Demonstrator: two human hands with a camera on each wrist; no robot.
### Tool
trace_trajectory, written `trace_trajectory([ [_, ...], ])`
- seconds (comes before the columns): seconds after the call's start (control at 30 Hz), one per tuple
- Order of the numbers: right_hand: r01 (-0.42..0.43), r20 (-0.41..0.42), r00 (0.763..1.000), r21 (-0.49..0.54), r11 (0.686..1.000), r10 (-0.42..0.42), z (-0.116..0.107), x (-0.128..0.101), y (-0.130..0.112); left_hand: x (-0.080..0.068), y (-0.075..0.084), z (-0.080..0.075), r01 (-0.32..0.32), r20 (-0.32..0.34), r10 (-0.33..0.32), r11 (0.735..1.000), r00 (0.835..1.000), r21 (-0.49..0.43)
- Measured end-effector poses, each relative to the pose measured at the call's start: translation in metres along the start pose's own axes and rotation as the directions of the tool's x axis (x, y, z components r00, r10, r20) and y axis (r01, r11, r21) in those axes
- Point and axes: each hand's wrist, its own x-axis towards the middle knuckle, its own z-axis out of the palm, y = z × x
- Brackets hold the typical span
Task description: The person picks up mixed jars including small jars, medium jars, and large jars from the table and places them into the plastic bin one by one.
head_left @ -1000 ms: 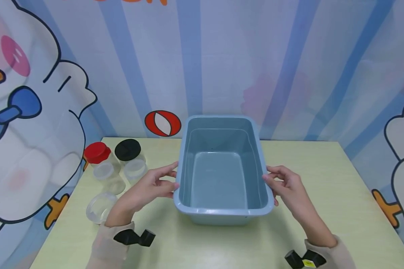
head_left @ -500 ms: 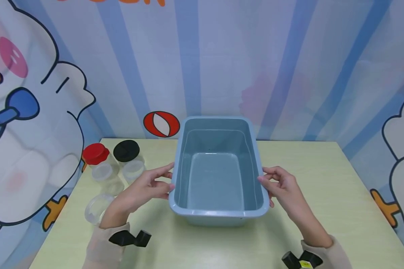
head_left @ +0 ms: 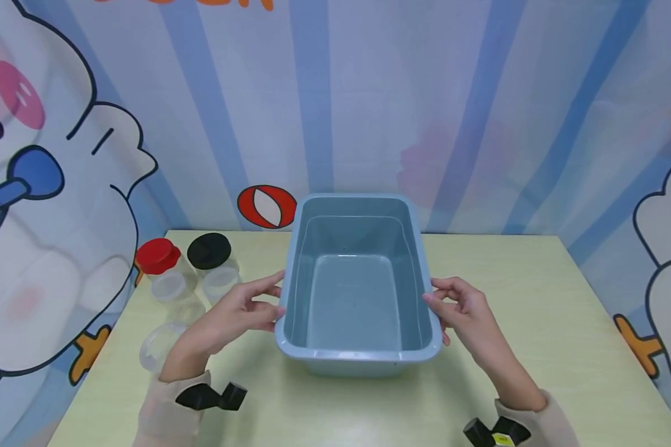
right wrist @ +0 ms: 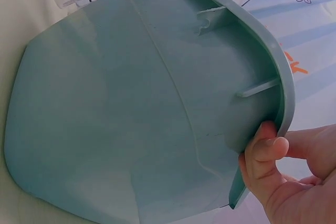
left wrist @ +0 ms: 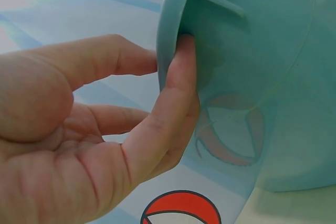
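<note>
A blue-grey rectangular plastic basin (head_left: 358, 356), with nothing inside, stands between my two hands in the head view. My left hand (head_left: 232, 320) grips its left rim, thumb on the outer edge. In the left wrist view the fingers (left wrist: 178, 72) of that hand curl under the rim against the basin's outer wall (left wrist: 273, 61). On the opposite side my right hand (head_left: 466, 313) pinches the right rim. The right wrist view shows its fingertips (right wrist: 266, 128) tucked beneath the lip of the basin (right wrist: 121, 114).
Left of the basin on the pale table (head_left: 537, 310) are clear jars, one with a red lid (head_left: 158, 256) and one with a black lid (head_left: 209, 251). More clear containers (head_left: 159, 347) sit in front of them, partly behind the left wrist. A printed curtain (head_left: 363, 93) hangs behind.
The basin has shifted slightly to the left, and both hands have moved along with it, keeping their hold on the rim. The head view has drifted a little too.
</note>
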Motion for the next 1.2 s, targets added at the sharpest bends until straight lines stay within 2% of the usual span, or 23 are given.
trace_trajectory([
  [0.3, -0.012, 0.006, 1.0, 0.001, 1.0, 0.012, 0.003, 0.001, 0.0, -0.003, 0.001, -0.002, 0.017, -0.018, -0.017, 0.999, 1.0, 0.031],
  [0.93, -0.023, 0.022, 1.0, 0.04, 0.999, 0.022, 0.011, 0.004, 0.001, -0.009, 0.001, -0.01, 0.0, 0.01, -0.001, 0.999, 1.0, 0.053],
  [1.2, -0.026, 0.023, 0.999, 0.045, 0.999, 0.025, 0.015, 0.005, 0.0, -0.012, 0.001, -0.012, 0.011, -0.008, -0.01, 0.998, 1.0, 0.069],
])
